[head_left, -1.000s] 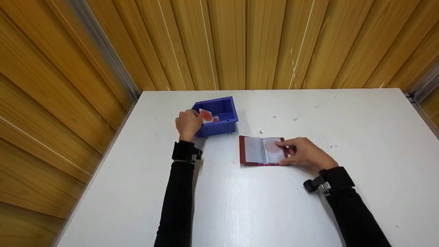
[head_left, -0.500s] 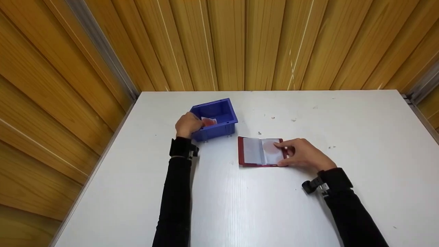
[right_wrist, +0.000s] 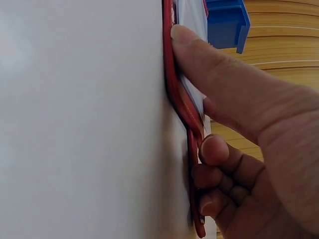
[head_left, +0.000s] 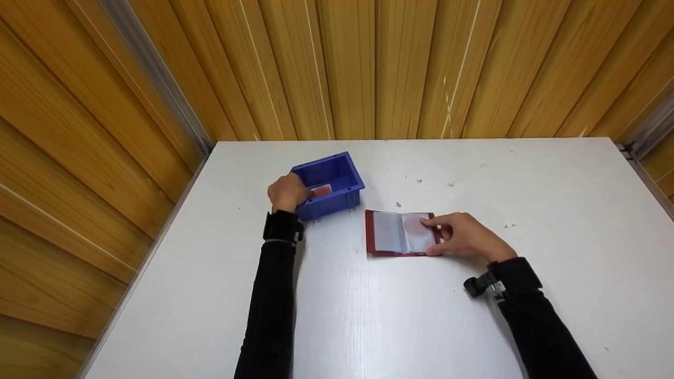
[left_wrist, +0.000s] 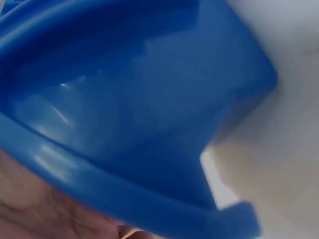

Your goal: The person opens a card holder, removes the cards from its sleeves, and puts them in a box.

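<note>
My left hand [head_left: 287, 192] reaches over the near left side of a blue plastic bin [head_left: 337, 201], its fingers hidden inside. Beside them in the bin lies a white card with a red patch [head_left: 322, 190]; whether the fingers hold it I cannot tell. In the left wrist view the bin's wall [left_wrist: 124, 109] covers the fingers and part of the palm shows below the rim. My right hand [head_left: 468, 238] holds the right side of an open red card holder [head_left: 370, 234]. Its clear right sleeve [head_left: 418, 239] shows a round pinkish patch. The thumb [right_wrist: 192, 40] presses at the holder's lower edge.
A white table [head_left: 347, 316] with small scuff marks carries the bin and the card holder. Yellow wood-look panels [head_left: 353, 68] rise behind the table and along its left. The bin stands behind and left of the holder.
My left hand has lowered the raised card into the bin, where the card now lies flatter. The bin has turned slightly and shifted a little left. My right hand stays on the card holder.
</note>
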A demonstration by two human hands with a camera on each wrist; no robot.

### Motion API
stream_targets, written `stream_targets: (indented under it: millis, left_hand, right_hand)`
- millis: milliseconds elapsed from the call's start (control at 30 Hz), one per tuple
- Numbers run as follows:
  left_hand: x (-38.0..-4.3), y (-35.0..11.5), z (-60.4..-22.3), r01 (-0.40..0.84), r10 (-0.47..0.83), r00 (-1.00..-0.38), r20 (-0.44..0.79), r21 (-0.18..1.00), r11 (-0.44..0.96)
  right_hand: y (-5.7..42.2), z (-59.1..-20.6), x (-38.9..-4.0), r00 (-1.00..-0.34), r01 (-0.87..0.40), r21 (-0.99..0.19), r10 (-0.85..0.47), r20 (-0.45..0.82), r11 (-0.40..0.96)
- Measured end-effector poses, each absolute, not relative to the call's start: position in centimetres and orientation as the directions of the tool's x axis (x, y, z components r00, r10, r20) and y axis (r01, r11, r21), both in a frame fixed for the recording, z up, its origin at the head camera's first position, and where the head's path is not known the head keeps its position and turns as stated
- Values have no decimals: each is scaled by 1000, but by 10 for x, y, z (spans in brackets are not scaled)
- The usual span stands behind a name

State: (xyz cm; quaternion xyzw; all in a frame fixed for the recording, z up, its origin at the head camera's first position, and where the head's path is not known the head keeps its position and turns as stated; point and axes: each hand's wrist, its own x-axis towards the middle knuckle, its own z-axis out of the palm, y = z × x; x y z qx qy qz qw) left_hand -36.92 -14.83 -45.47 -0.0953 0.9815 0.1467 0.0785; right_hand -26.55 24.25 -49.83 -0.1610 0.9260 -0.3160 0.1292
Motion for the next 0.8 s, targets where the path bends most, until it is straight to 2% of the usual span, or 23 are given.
stream_targets:
  millis: [233,367,433,567,700,800]
  left_hand:
    - [-367,-148,-452,-190,-155,-978,-140,287,939]
    - [-359,-141,-441,-179,-172,-984,-50,307,935]
    - [-353,-133,-434,-141,-162,-986,33,336,931]
    - [-334,-108,-419,59,8,-991,135,382,922]
    - [-313,-77,-417,294,274,-956,106,338,894]
    - [-298,-59,-419,402,395,-915,86,295,867]
  right_hand:
    - [243,-498,-267,-916,-216,-631,-378,-133,745]
    - [243,-496,-267,-912,-234,-639,-393,-117,733]
    - [243,-496,-267,-909,-245,-639,-402,-111,729]
    - [244,-495,-266,-906,-250,-630,-407,-115,735]
    - [244,-496,-266,-905,-246,-625,-407,-126,740]
    - [244,-497,-266,-907,-239,-626,-400,-129,742]
